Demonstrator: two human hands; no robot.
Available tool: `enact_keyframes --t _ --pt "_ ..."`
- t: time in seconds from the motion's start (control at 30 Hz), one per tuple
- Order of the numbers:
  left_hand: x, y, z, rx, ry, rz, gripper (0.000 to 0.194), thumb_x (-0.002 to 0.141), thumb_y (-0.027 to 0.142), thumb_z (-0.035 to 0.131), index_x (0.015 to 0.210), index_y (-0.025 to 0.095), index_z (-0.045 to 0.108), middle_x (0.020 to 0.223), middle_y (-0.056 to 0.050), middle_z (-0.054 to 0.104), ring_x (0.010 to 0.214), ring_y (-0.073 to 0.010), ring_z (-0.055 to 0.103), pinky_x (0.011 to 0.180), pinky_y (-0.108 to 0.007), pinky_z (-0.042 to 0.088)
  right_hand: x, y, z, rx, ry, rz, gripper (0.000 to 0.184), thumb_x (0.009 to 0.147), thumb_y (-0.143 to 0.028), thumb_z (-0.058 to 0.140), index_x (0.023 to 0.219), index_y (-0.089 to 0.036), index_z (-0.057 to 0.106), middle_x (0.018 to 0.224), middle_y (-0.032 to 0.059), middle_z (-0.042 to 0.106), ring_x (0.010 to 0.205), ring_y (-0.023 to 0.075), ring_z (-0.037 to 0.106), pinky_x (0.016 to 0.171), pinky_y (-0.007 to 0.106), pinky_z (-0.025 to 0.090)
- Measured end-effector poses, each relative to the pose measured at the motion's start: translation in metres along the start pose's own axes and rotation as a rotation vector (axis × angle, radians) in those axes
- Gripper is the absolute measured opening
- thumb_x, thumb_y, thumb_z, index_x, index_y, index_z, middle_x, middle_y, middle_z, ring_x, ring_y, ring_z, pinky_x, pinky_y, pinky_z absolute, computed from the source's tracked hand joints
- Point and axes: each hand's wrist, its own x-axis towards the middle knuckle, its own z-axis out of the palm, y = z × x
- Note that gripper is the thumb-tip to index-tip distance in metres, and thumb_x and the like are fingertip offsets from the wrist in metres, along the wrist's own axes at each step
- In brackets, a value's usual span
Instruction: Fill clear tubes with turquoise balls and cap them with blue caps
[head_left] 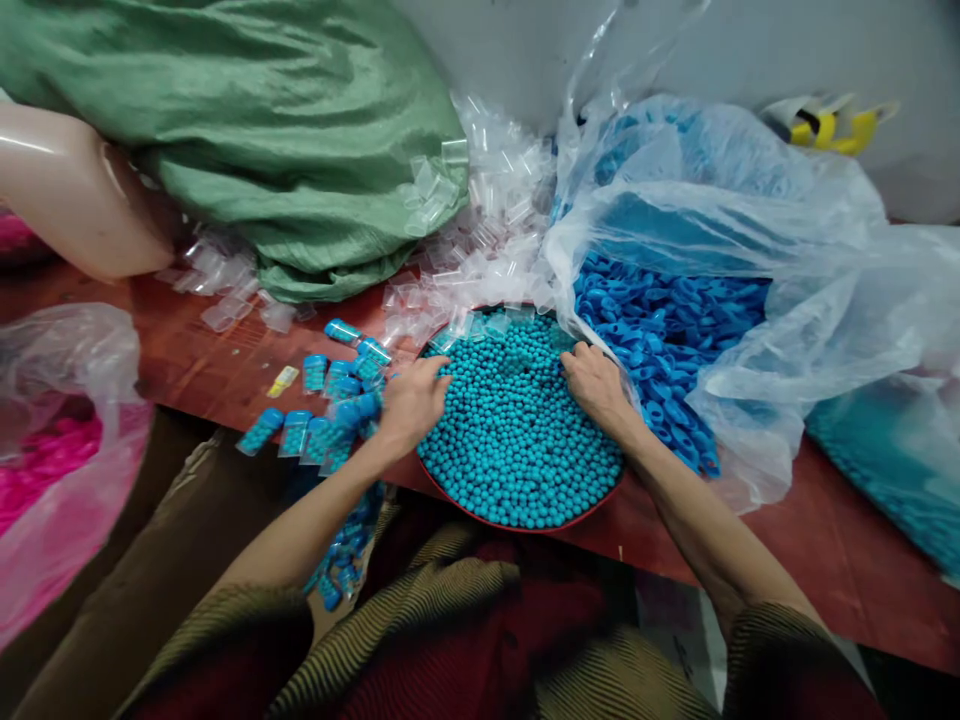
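A round red-rimmed tray [517, 528] full of small turquoise beads [517, 430] sits at the table's front edge. My left hand [414, 402] rests over its left rim, thumb and finger a little apart, with nothing visible between them. At the right rim, beside a clear plastic bag, my right hand [598, 385] has its fingers curled in over the beads; what they hold, if anything, is hidden. Several small clear containers with blue caps, filled with beads [296, 432], lie left of my left hand. A few empty clear containers [480, 325] lie on the tray's far edge.
A clear bag [750, 230] spills blue plastic caps [660, 340] at right. Empty clear containers [510, 190] heap behind the tray, beside a green sack [315, 130]. A pale plastic jug [67, 190], a bag of pink pieces [52, 450] and a bag of turquoise beads [885, 470] flank the red table [840, 560].
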Motion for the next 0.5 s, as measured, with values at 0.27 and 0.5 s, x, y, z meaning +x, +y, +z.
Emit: enact_keyframes --t 0.27,0.5 --pt "0.049 0.059 0.070 -0.086 -0.218 0.030 0.046 0.086 0.027 0.052 0.129 0.014 0.047 0.118 -0.014 0.057 0.102 -0.0251 0.058 0.088 -0.035 0.044 -0.025 -0.015 0.010 0.345 0.042 -0.246 0.020 0.089 -0.029 0.050 0.102 -0.016 0.059 0.095 0.0101 0.063 0.089 0.0231 0.055 0.077 0.033 0.041" --pt "0.055 0.060 0.085 -0.064 -0.249 0.005 0.032 0.085 0.031 0.054 0.116 0.022 0.056 0.104 -0.010 0.059 0.099 -0.0254 0.058 0.087 -0.036 0.044 -0.048 -0.008 0.012 0.339 -0.033 -0.205 0.037 0.086 -0.029 0.057 0.119 -0.014 0.054 0.105 0.0124 0.063 0.097 0.0260 0.057 0.079 0.033 0.042"
